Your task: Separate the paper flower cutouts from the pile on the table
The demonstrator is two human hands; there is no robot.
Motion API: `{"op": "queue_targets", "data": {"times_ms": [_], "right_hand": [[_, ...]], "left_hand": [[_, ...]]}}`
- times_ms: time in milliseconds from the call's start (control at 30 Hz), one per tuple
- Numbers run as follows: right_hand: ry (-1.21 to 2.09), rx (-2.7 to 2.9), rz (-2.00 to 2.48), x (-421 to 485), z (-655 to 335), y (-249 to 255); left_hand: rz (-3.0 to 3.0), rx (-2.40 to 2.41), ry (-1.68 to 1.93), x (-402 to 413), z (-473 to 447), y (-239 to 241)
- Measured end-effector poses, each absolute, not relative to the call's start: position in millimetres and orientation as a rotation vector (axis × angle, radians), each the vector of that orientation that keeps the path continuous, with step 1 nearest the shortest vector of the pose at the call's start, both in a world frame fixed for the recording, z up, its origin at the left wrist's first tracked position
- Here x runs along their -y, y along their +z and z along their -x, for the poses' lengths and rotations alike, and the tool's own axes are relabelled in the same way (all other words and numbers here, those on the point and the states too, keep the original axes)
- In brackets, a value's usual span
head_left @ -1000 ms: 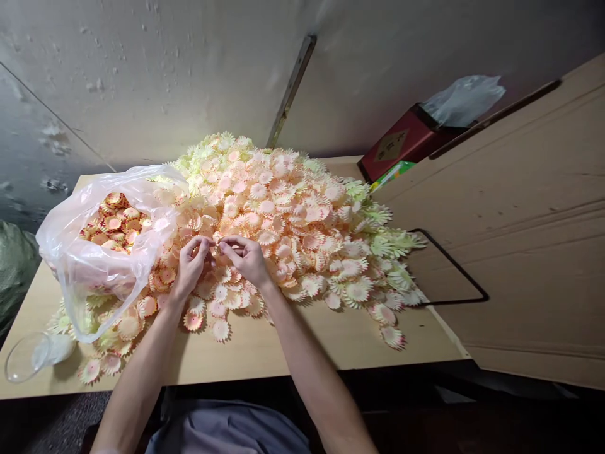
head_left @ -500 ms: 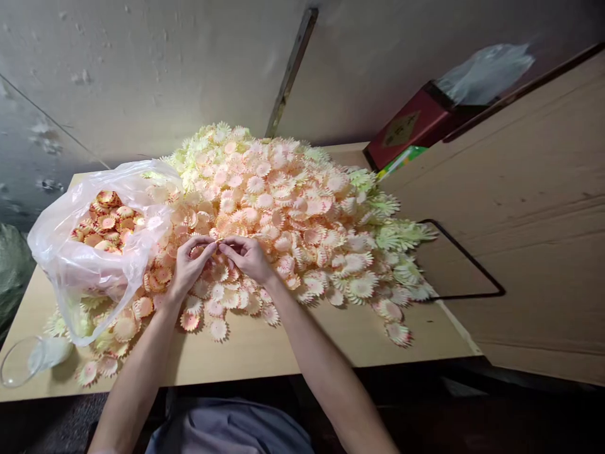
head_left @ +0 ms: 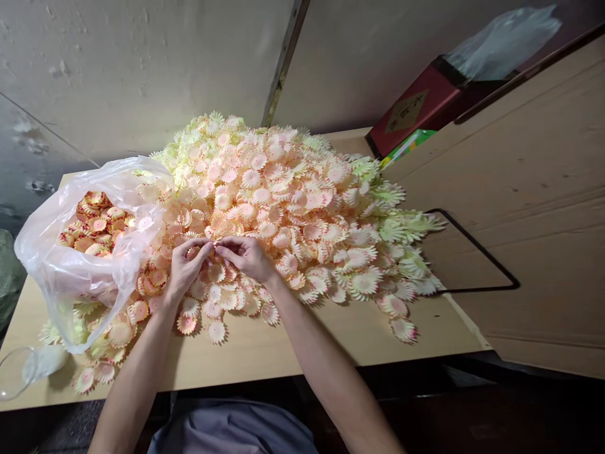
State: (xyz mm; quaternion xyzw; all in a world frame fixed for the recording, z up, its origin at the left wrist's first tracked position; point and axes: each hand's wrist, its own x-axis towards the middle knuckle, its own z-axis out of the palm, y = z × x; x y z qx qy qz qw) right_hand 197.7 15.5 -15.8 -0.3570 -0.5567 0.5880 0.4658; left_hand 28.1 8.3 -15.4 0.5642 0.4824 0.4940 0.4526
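My left hand and my right hand meet at the front of a large heap of artificial flower petals. Both hands pinch thumb against forefinger, with the tips nearly touching. Whatever sits between the fingertips is too small to make out. The petal pieces are round with toothed edges, pale pink and cream in the middle of the heap and yellow-green at its back and right. Left of my hands an open white plastic bag holds darker, red-edged petals.
A clear cup lies at the front left of the wooden table. Behind on the right stands a red box with clear plastic on top. A black metal loop sticks out before a cardboard sheet.
The view has shifted slightly, so the bag sits further left and the box further right. Both hands stay pinched together at nearly the same spot over the heap.
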Motion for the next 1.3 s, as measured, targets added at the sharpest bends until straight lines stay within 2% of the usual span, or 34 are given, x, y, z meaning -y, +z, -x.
{"op": "queue_targets", "data": {"times_ms": [1300], "right_hand": [[1.387, 1.422, 0.924, -17.2, -199.3, -20.0]], "left_hand": [[-1.500, -1.259, 1.203, -5.5, -28.5, -6.5]]}}
